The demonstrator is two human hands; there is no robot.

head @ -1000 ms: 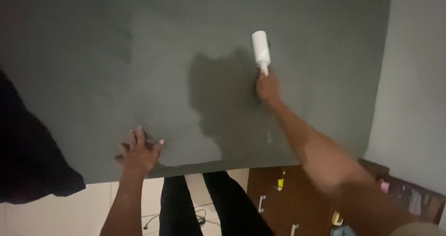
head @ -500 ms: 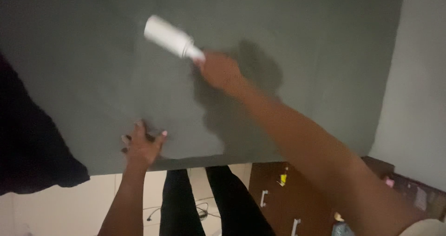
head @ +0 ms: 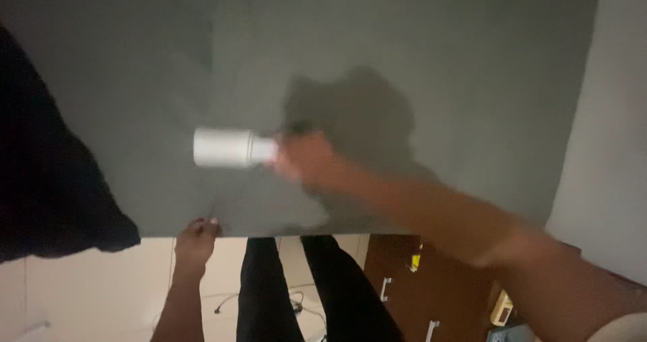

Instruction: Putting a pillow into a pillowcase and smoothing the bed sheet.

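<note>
1. Fingers of the right hand were wrapped tight on the handle of the white lint roller; motion blur hid the individual fingers.
2. The roller lay directly left of those fingers, its long axis running left-right, roll end pointing away toward the person's left, flat against the dark grey sheet.
3. Fingers of the left hand were curled over the near edge of the sheet, just below the roller and a little left of it; they pinched or pressed the edge, which of the two could not be told.
4. The right hand was the nearer one, touching the roller; the left hand was near but apart from it.
5. A black cloth hung over the sheet's left side, apart from both hands.
6. Below the edge: black trouser legs, pale tiled floor, brown drawer unit at right.
</note>
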